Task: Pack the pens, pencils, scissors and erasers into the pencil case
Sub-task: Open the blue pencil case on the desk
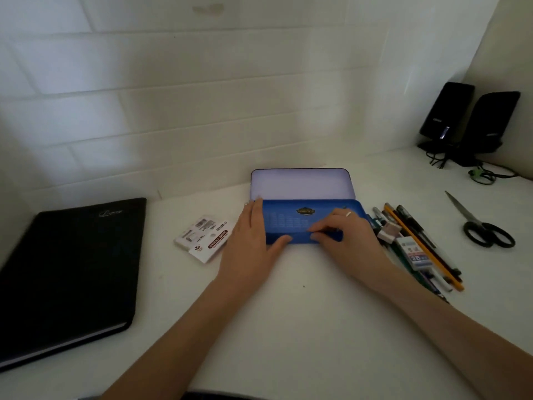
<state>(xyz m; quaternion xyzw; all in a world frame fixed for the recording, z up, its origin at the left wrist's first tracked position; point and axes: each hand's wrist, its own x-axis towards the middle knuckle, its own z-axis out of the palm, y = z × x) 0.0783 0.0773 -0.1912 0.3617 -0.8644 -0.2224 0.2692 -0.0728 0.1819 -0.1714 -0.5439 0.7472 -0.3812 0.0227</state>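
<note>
At your far left a black, leather-look closed notebook lies flat on the white table. Just right of it sits a small white packet of sticky notes with a red label, close beside your left wrist but not touching it.

Your left hand lies along the left end of the blue rectangular pencil case, fingers straight and pointing toward the wall, thumb stretched out along the case's front edge. The case stands in the middle of the table, right between your two hands. A pale lilac panel rises behind the blue part; which of the two is lid and which is tray you cannot tell from here.

Your right hand rests on the right end of the case, fingers curled down and pinching at its front edge.

Just beside that hand, to its right, a loose heap of pens and pencils lies on the table, with a white eraser and a box marked 2B on top. Farther right, well apart from the case, black-handled steel scissors lie closed. In the far corner stand two black speakers with cables.
</note>
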